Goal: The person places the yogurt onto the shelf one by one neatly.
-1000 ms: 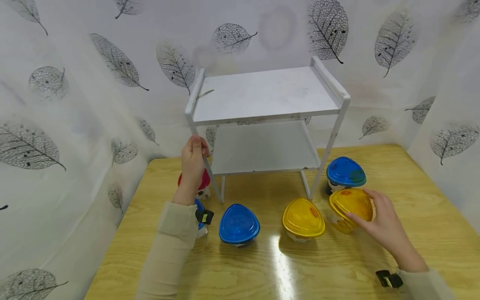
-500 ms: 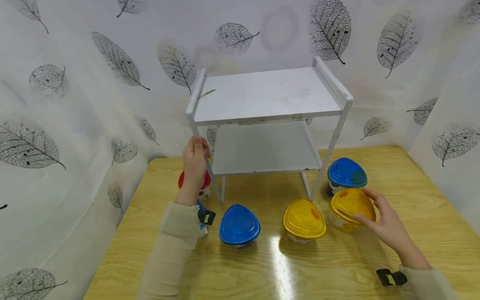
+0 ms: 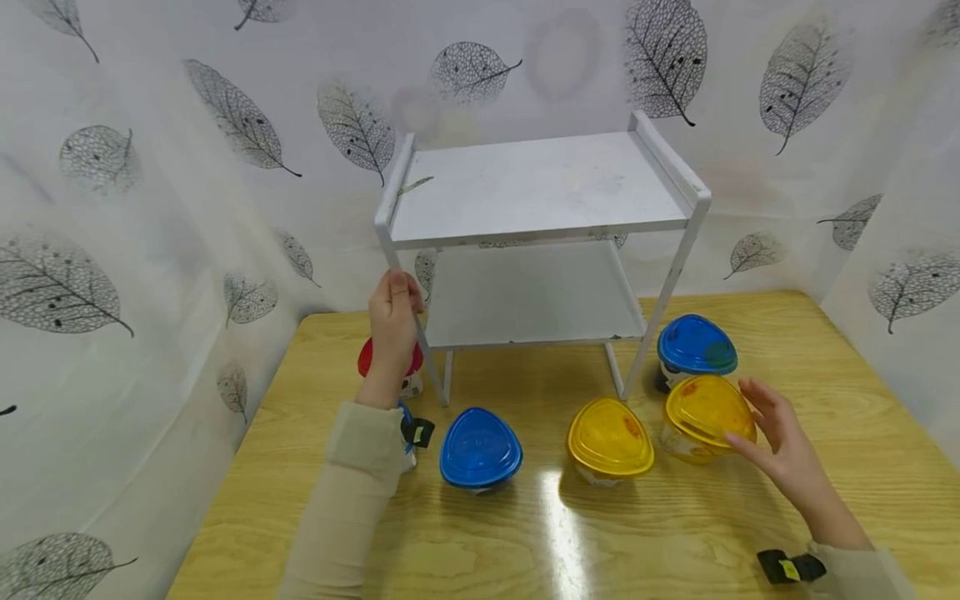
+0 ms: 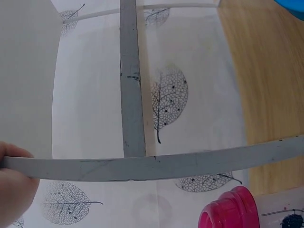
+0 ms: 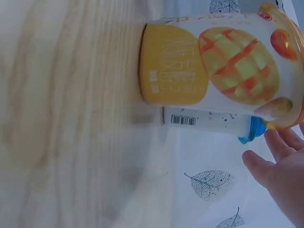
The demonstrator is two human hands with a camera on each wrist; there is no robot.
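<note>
My left hand grips the front left post of a white two-tier shelf; the left wrist view has the hand on the same grey-white post. At the right, my right hand is beside a tub with a yellow triangular lid, thumb and fingers spread near its right side. The right wrist view shows that tub's mango-printed side, standing on the table, and the fingertips just off its lid. A blue-lidded tub stands right behind it.
A second yellow-lidded tub and a blue-lidded tub stand in front of the shelf on the wooden table. By the left post are a red-lidded container and a blue-topped one, partly hidden by my left arm. Leaf-print cloth hangs behind.
My right hand has eased off the yellow-lidded tub to the right, its fingers spreading away from the lid. My left hand keeps its grip on the post.
</note>
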